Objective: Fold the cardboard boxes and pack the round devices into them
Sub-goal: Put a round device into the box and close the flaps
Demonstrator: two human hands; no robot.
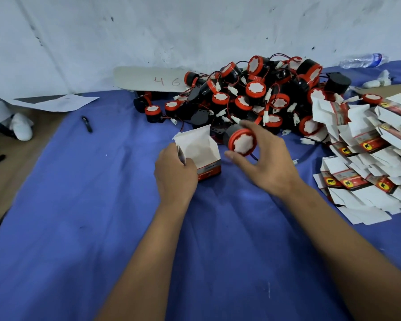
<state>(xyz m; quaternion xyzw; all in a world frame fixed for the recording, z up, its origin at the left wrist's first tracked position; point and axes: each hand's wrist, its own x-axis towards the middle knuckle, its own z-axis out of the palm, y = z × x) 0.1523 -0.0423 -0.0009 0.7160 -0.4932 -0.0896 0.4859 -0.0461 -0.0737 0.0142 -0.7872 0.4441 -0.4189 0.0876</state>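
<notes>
left hand gripping open box, right hand holding round device

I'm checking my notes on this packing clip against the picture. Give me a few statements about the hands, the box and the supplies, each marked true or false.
1. The left hand holds an opened box standing on the blue cloth. True.
2. The right hand is empty. False: it grips a round device with a red rim, beside the box.
3. That device is already inside the box. False: it is still outside, to the box's right.
4. Flat unfolded boxes lie at the right of the cloth. True.
5. The pile of devices lies beyond the hands, near the wall. True.
</notes>
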